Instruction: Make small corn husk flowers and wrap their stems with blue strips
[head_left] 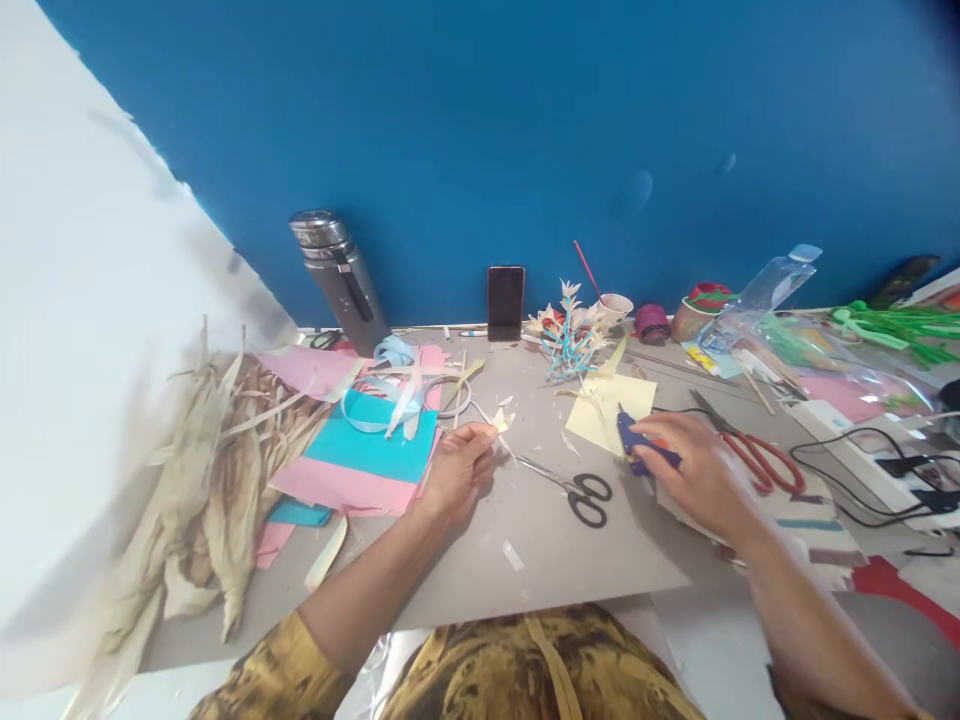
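My left hand (459, 470) is closed in a pinch on a small pale flower (502, 420), its petals apparently dried husk. The flower sticks out past the fingertips. On the right, my right hand (697, 472) wraps round a blue glue gun (628, 436), whose nozzle points away from me over a pale yellow paper sheet (639, 394). Part of the glue gun is hidden by the fingers. Between the hands lie black-handled scissors (589, 498), blades towards my left hand. Red-handled scissors (761, 462) lie just beyond my right hand.
Dried husks (217, 480) and pink and blue sheets (375, 432) cover the left side. A thermos (345, 285), a phone (506, 303) and a bunch of husk flowers (570, 335) stand near the blue wall. A power strip (862, 455) with black cables and a plastic bottle (765, 295) are on the right.
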